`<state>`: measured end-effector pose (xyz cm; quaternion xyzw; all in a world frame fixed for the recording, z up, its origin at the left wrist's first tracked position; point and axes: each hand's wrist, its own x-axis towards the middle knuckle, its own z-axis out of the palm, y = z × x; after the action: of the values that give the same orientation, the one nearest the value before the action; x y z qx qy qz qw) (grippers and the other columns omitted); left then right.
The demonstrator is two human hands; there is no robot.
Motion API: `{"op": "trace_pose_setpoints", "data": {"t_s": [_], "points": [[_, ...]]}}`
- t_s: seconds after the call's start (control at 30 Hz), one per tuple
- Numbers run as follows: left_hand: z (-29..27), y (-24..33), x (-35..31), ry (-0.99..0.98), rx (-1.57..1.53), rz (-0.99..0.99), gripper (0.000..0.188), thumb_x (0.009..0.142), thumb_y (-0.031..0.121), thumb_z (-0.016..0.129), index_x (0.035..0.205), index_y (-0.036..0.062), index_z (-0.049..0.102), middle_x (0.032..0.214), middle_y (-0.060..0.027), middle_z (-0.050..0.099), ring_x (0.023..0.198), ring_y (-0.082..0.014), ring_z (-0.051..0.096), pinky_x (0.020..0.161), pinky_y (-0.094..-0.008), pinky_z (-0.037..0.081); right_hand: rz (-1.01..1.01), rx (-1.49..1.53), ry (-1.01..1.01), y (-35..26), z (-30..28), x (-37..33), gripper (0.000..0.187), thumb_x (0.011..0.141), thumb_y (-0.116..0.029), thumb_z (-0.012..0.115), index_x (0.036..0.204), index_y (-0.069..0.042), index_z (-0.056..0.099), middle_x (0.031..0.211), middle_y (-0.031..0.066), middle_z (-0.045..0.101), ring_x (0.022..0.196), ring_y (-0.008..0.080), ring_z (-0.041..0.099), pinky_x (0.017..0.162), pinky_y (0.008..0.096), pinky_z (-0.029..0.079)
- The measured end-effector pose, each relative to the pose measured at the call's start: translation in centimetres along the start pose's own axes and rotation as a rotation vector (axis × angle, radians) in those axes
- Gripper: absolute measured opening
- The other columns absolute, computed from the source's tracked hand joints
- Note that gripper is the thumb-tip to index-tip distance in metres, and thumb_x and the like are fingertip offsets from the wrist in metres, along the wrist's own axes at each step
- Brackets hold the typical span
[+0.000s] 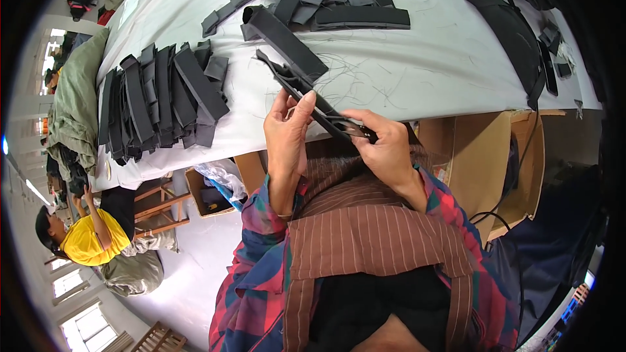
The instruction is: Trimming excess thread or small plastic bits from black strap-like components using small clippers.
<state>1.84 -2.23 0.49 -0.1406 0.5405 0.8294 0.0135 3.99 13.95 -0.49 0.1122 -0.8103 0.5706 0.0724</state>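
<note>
One black top [385, 303]; two hands [285, 137] holding cloth [287, 77], scissors [354, 130] (one pair).

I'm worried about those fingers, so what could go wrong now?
The right hand holds what look like small snips, seemingly pointing toward the left hand, so a finger might get nicked. They're also right beside the dark fabric strip in the left hand, so a slip could cut the cloth. And the row of dark strips lies near the front edge of the white table, so a bump might knock some off.
</note>
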Motion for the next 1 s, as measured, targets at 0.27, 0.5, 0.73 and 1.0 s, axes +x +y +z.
{"op": "trace_pose_setpoints", "data": {"t_s": [0.27, 0.5, 0.73, 1.0], "points": [[-1.6, -0.7, 0.3, 0.125, -0.287, -0.008, 0.029, 0.088, 0.014, 0.064, 0.113, 0.0053, 0.052, 0.105, -0.0032, 0.058, 0.095, -0.0144, 0.056, 0.083, -0.0318, 0.045, 0.208, 0.014, -0.054, -1.0, -0.8, 0.3, 0.036, 0.072, 0.008, 0.059, 0.106, -0.005, 0.063, 0.077, 0.0095, 0.065, 0.068, 0.0147, 0.061, 0.066, 0.0256, 0.048], [-1.4, 0.0, 0.4, 0.044, -0.423, -0.155, 0.033, 0.091, 0.026, 0.061, 0.115, 0.0046, 0.053, 0.109, -0.0079, 0.059, 0.101, -0.0192, 0.057, 0.088, -0.0339, 0.047, 0.022, 0.049, 0.032, 0.2, -0.4, 0.1, 0.040, 0.069, 0.012, 0.057, 0.104, -0.006, 0.063, 0.077, 0.0095, 0.064, 0.067, 0.0163, 0.062, 0.064, 0.0260, 0.048], [-2.9, 0.2, 0.7, -0.079, -0.335, -0.275, 0.029, 0.093, 0.032, 0.058, 0.110, 0.0085, 0.057, 0.097, -0.0055, 0.061, 0.091, -0.0186, 0.058, 0.087, -0.0368, 0.046, -0.066, -0.023, -0.024, 0.1, -0.7, 0.4, 0.037, 0.063, 0.017, 0.054, 0.091, -0.004, 0.066, 0.076, 0.0087, 0.063, 0.066, 0.0193, 0.062, 0.059, 0.0272, 0.048], [-1.4, 1.9, -0.7, -0.275, -0.180, 0.035, 0.017, 0.085, 0.011, 0.062, 0.100, 0.0035, 0.060, 0.094, -0.0101, 0.065, 0.092, -0.0221, 0.060, 0.092, -0.0384, 0.044, -0.057, -0.057, 0.009, 1.3, -1.8, 1.2, 0.028, 0.066, 0.006, 0.062, 0.087, -0.010, 0.067, 0.086, 0.0061, 0.059, 0.071, 0.0235, 0.063, 0.061, 0.0322, 0.049]]}}
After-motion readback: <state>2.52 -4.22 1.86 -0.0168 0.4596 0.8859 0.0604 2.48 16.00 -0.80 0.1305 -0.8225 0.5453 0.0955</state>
